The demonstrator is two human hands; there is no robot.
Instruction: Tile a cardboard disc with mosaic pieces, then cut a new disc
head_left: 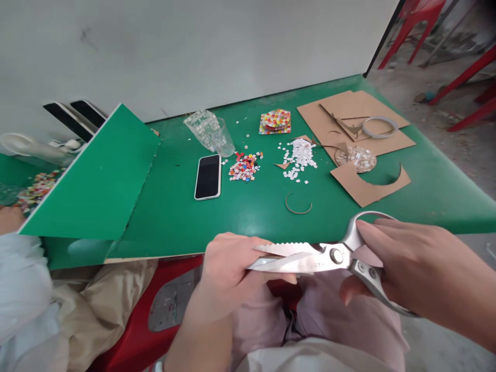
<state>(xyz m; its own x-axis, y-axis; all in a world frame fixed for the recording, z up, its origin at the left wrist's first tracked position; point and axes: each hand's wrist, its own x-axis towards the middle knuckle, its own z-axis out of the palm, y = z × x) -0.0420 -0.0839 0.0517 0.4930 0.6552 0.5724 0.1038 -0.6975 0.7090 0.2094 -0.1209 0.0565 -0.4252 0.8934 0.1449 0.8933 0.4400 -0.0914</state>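
My right hand [414, 263] grips the handles of large metal scissors [321, 256], whose blades are slightly apart and point left. My left hand [228, 271] is curled at the blade tips, fingers closed as if pinching something small that I cannot make out. Both hands hover over my lap, just in front of the green table [240, 217]. On the table lie a pile of coloured mosaic tiles [245, 167], a pile of white tiles [299, 157] and a thin cardboard ring scrap [298, 205].
A phone [208, 176] lies face up beside a tipped clear cup [209, 132]. Cut cardboard sheets [368, 181], a round mosaic piece [355, 157], a tiled coaster [275, 121] and a grey ring [380, 126] sit at the right. A raised green board [96, 181] stands left; another person's sleeve [19, 289] is nearby.
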